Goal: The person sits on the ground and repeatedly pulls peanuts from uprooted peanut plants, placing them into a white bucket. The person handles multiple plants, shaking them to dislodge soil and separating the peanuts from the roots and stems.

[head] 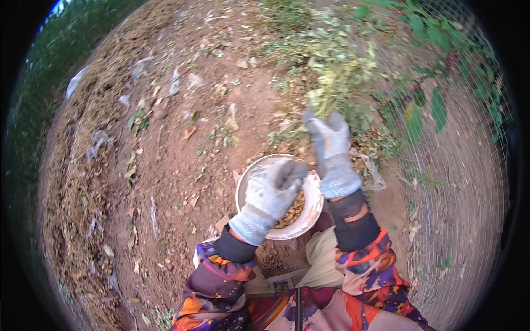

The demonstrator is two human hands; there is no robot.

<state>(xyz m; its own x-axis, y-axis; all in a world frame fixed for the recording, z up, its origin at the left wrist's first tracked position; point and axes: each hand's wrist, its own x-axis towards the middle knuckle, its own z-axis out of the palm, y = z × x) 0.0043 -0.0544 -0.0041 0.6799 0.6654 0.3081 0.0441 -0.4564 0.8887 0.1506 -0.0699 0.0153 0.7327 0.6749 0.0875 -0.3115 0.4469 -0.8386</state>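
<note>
My left hand (pixel 271 192), in a pale knit glove with a grey palm, is above a white bucket (pixel 315 202). Its fingers are curled, and whatever may be inside them is hidden. Peanuts in their shells (pixel 293 214) lie inside the bucket, partly covered by that hand. To the bucket's upper right, my right hand (pixel 334 155) wears a matching glove. It grips the yellowish stems of a leafy plant (pixel 341 80), which is blurred and points away from me. The bucket stands on the ground between my legs.
A heap of pulled, wilted plants (pixel 298 45) lies ahead. Wire mesh netting (pixel 430 198) with a green-leaved climber (pixel 439 109) runs along the right. Dry plant litter (pixel 78 198) and plastic film scraps (pixel 98 142) cover soil at left. Under me is a slatted seat (pixel 285 281).
</note>
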